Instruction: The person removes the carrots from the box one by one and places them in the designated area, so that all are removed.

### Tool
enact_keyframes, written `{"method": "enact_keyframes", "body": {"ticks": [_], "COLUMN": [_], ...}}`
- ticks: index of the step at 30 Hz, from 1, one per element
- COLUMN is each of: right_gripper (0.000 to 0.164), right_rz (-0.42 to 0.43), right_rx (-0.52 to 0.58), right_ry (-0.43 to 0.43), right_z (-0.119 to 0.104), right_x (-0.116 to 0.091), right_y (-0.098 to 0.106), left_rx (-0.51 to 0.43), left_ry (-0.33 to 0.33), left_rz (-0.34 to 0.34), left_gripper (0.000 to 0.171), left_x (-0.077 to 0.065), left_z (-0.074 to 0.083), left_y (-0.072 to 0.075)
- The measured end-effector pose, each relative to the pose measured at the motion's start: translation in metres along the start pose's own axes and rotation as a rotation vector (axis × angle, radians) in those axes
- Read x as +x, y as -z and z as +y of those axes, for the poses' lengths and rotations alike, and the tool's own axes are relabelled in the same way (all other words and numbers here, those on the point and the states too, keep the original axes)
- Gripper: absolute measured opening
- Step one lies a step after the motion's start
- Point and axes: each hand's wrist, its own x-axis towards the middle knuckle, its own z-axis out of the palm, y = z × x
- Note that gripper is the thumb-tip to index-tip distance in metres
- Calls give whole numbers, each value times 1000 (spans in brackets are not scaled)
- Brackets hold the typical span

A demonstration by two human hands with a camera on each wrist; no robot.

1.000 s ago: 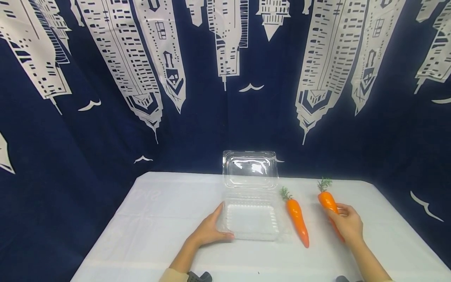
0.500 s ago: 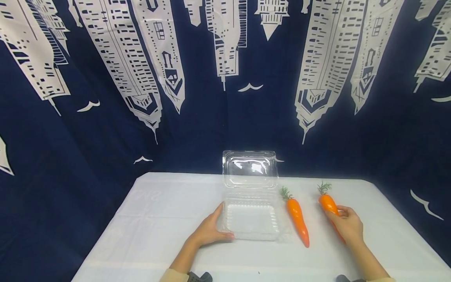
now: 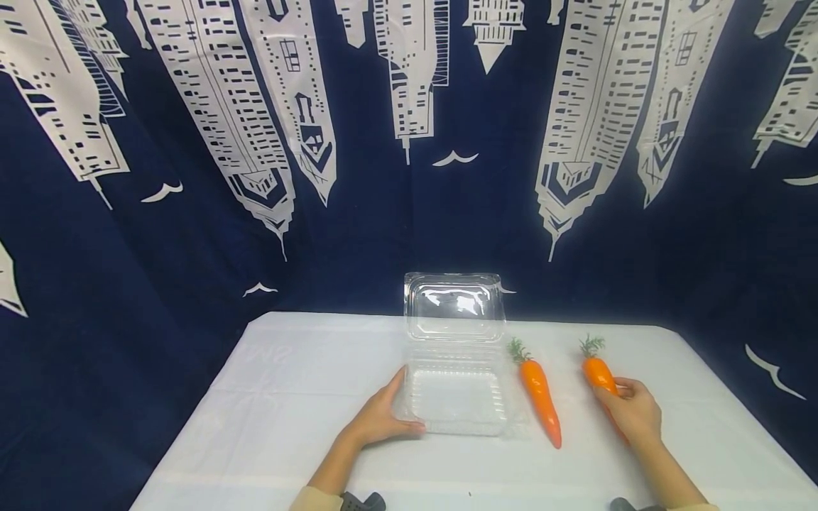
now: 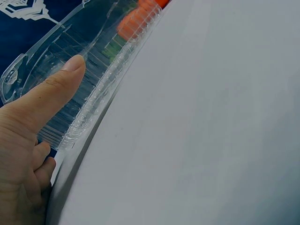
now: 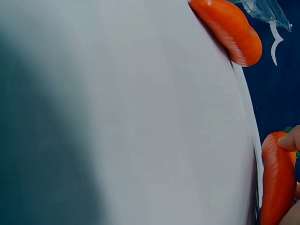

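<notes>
A clear plastic clamshell container (image 3: 455,401) stands on the table with its lid (image 3: 455,305) raised at the back. At its left side my left hand (image 3: 381,417) holds it, thumb along the front wall; in the left wrist view the thumb (image 4: 56,89) crosses the clear wall and the other fingers are bent below. To the right of the container lies an orange carrot (image 3: 540,404) with a green top. My right hand (image 3: 633,411) grips a second carrot (image 3: 598,372) around its middle. In the right wrist view, a fingertip presses this carrot (image 5: 279,180).
A white cloth covers the table (image 3: 268,426). Behind it hangs a dark blue curtain (image 3: 409,234) with white building prints. Dark bands show at both wrists.
My right hand has shifted the gripped carrot slightly toward me and to the right. The left hand, the container and the other carrot stay where they were.
</notes>
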Motion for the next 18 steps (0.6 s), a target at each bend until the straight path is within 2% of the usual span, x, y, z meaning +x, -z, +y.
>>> {"method": "enact_keyframes", "body": {"ticks": [12, 18], "right_gripper": [61, 80], "right_rz": [-42, -117], "right_rx": [-72, -122], "right_ry": [15, -4], "right_z": [7, 5], "right_x": [5, 12], "right_y": [0, 6], "left_rx": [11, 76], "left_ry": [-11, -18], "left_rz": [-8, -40], "left_gripper": [119, 125], "left_x": [2, 5], "left_z": [1, -1], "left_y": [0, 14]}}
